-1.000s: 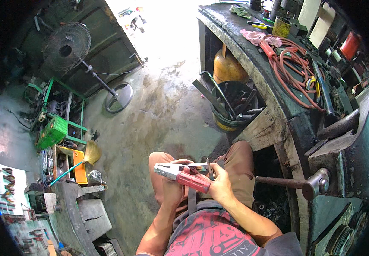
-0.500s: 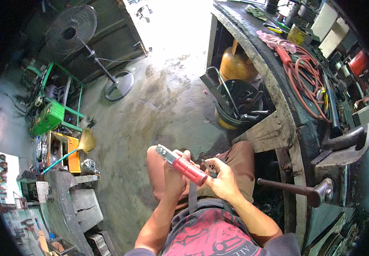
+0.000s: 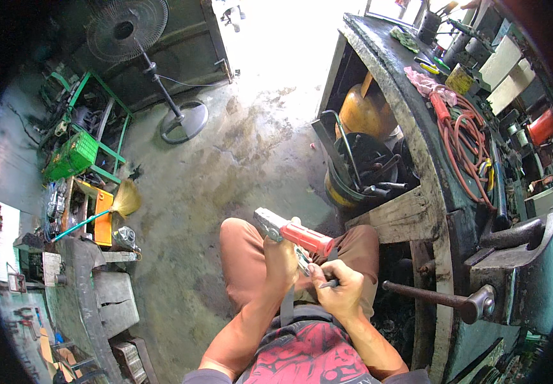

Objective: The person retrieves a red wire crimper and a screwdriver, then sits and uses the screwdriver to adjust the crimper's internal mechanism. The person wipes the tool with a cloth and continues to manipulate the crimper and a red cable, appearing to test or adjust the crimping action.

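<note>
My left hand (image 3: 281,259) is closed around a red-handled tool with a grey metal head (image 3: 307,237), held level above my lap. The head points to the far left and the ribbed red handle to the right. Under the handle, a shiny metal part (image 3: 302,259) shows between my hands. My right hand (image 3: 344,286) grips a thin dark hand tool (image 3: 329,283), its exact kind too small to make out. The tip of my right thumb is close to the shiny part; whether they touch I cannot tell.
To the right stands a workbench (image 3: 395,93) bearing a coiled red cable (image 3: 462,137) and a vise (image 3: 520,275). A bucket of metal scraps (image 3: 344,192) and an orange gas cylinder (image 3: 356,112) sit beside it. A stand fan (image 3: 174,105) and a broom (image 3: 125,200) are at left.
The red-handled tool has shifted up and right, turning nearer to level, and a shiny metal part now shows beneath it. My right hand has moved lower and its fingers have curled in.
</note>
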Motion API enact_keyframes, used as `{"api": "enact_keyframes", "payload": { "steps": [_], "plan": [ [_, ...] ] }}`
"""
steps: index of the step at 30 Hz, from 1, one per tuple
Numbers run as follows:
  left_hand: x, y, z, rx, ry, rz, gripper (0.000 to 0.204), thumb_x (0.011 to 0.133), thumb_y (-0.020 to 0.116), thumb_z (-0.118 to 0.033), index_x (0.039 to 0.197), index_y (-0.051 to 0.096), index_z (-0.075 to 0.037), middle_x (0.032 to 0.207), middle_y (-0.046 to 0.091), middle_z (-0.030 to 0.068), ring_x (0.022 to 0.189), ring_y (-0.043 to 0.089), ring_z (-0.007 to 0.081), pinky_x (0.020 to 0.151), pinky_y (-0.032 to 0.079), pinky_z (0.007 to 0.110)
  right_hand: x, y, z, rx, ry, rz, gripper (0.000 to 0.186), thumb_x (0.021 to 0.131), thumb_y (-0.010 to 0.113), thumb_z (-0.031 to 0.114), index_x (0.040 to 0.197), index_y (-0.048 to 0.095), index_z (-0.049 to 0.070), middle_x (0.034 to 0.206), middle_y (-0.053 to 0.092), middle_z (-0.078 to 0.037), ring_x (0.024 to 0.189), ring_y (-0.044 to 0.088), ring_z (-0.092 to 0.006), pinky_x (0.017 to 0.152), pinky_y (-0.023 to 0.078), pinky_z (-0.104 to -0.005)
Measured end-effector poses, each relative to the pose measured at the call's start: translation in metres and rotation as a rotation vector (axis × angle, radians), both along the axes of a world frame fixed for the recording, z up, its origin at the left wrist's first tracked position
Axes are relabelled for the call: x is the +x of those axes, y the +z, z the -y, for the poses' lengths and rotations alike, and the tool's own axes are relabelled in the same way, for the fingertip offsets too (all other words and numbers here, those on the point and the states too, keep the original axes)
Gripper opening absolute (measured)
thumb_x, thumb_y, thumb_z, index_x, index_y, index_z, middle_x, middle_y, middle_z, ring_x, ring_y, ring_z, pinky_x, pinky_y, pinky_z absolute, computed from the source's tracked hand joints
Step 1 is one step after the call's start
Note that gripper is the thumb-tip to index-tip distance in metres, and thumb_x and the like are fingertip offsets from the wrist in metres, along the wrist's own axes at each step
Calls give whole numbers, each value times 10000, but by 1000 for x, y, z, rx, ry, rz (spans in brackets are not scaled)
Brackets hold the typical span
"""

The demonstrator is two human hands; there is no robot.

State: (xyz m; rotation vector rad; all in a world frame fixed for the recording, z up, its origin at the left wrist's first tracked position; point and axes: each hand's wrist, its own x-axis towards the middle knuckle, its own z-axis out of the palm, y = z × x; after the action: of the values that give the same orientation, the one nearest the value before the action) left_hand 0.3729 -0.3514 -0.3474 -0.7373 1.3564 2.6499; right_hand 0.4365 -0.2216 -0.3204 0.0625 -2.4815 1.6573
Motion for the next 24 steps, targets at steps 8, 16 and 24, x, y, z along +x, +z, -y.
{"api": "enact_keyframes", "payload": {
  "steps": [8, 16, 24],
  "plan": [
    [11, -18, 20, -62, -40, -35, 232, 1074, 640, -267, 920, 634, -94, 734, 591, -34, 608, 546, 74, 544, 439, 284, -17, -12, -6, 297, 260, -352, 170, 808, 806, 120, 840, 643, 84, 625, 589, -103, 547, 616, -310, 532, 474, -429],
    [0, -27, 31, -392, -128, -116, 449, 1106, 580, -386, 761, 595, -100, 670, 530, -50, 618, 483, 61, 563, 398, 289, -15, 3, 3, 115, 189, 131, 156, 846, 767, 138, 944, 695, 41, 725, 697, -164, 620, 706, -311, 579, 531, -401],
    [-1, -26, 25, -365, -165, -180, 459, 1121, 554, -364, 734, 574, -119, 590, 495, -54, 530, 466, 65, 495, 369, 297, -6, 1, 0, -21, 66, 185, 130, 924, 763, 135, 898, 698, 25, 631, 611, -44, 572, 538, -75, 534, 447, -295]
  ]
}}
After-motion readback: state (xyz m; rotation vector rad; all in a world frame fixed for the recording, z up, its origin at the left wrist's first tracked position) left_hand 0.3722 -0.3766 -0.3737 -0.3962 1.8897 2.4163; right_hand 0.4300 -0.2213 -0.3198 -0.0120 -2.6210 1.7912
